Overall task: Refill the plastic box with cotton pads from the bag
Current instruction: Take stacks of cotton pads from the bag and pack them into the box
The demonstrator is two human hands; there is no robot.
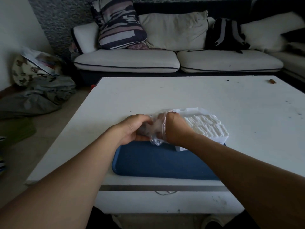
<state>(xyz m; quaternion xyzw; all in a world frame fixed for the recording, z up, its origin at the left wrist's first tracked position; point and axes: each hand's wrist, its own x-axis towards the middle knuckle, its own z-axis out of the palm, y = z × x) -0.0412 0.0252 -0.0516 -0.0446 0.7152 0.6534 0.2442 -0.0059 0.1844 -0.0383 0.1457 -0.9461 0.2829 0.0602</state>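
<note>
A clear plastic bag (156, 128) is held between both hands over the far edge of a blue tray (158, 161). My left hand (132, 128) grips the bag's left side. My right hand (176, 128) reaches into the bag's open mouth, its fingers hidden inside the plastic. Whether it holds pads there I cannot tell. Just right of my right hand stands the white plastic box (219, 138), packed with rows of white cotton pads (204, 124). Its open lid (189, 110) lies behind it.
The tray lies on a white low table (181, 96) near its front edge. A small brown object (272, 81) lies at the table's far right corner. A sofa with cushions and a black backpack (226, 33) stands behind. Clothes and bags lie on the floor at left.
</note>
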